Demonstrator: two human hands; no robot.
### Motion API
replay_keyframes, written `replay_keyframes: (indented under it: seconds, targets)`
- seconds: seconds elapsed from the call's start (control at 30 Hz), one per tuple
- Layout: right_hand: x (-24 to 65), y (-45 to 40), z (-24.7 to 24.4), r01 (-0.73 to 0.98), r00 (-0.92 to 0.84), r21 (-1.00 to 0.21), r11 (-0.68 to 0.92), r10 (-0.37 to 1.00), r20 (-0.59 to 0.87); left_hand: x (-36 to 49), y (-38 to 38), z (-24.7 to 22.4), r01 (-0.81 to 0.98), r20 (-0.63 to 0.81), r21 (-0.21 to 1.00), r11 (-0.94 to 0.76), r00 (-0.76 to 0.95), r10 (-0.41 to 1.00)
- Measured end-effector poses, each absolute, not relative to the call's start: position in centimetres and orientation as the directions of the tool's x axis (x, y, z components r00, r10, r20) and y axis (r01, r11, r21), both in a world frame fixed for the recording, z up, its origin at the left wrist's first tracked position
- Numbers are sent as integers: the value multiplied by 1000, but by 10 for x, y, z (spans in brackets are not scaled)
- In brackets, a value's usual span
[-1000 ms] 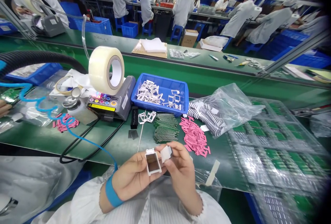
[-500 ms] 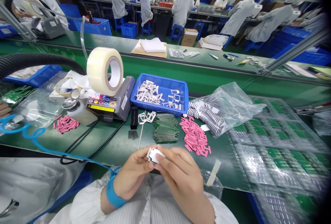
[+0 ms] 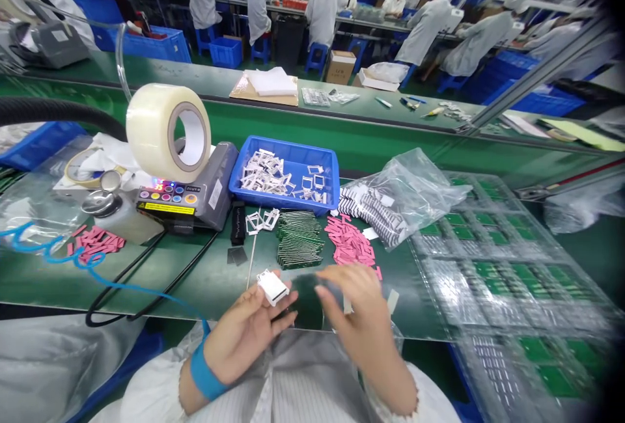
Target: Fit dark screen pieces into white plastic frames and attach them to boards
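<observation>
My left hand (image 3: pixel 249 328) is closed on a small white framed part (image 3: pixel 272 287), held near the fingertips with the palm turned up. A blue band (image 3: pixel 208 368) circles that wrist. To its right, my right hand (image 3: pixel 359 309) hovers over the table's front edge, apart from the part, with thumb and fingers spread. A dim greyish smear lies between the two hands; I cannot make out what it is. Just beyond them stand a stack of thin green circuit boards (image 3: pixel 299 239) and a heap of pink strips (image 3: pixel 349 241).
A blue tray (image 3: pixel 332 179) holds white frames. Left of it stands a tape dispenser (image 3: pixel 166 205) with a large tape roll (image 3: pixel 141 130). Black cables (image 3: pixel 131 283) cross the left side. A plastic bag (image 3: pixel 420 182) and clear trays of boards (image 3: pixel 493 257) lie right. People work behind.
My right hand has come off the white part and moved right, its fingers spreading. The part stays in my left hand, now tilted and more exposed. The view has shifted slightly.
</observation>
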State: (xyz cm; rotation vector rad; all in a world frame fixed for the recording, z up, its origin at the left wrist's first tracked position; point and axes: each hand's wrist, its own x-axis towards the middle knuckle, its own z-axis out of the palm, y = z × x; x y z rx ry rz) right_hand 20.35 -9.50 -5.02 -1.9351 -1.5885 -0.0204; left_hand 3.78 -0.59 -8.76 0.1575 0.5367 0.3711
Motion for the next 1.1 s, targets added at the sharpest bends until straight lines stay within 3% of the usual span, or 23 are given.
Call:
replay_keyframes:
  seconds: [0.13,0.23,0.37,0.5,0.57,0.7,0.83,1.0,1.1]
  targets:
    - [246,-109,-87,901,432,-214,-379,832,348,38,-4,-89,-278,-474,178,944,817,330]
    - [257,-111,-108,909,413,-96,-406,844,342,40,-3,-86,-262,-479,183,948,818,318]
    - [253,-107,-115,916,391,-63,-395,848,358,40,-3,-83,-258,-465,268,928,809,360]
    - [248,-103,-103,928,367,-75,-366,853,372,36,-4,-79,-241,-425,445,862,791,440]
    - [242,-104,-87,943,331,-171,-286,865,377,33,-4,-76,-220,-410,528,820,780,473]
    - [214,-104,-41,912,132,-407,47,907,400,31,-5,-68,-184,-385,626,758,772,505]
    - [193,-97,-17,891,-5,-406,203,900,437,31,-5,-64,-164,-380,631,759,787,486]
    - [188,-87,-21,906,-84,-335,260,885,459,31,-6,-65,-147,-403,625,766,780,479]
    - [181,-84,-23,886,-81,-370,279,880,469,32,-5,-64,-154,-400,624,766,779,483]
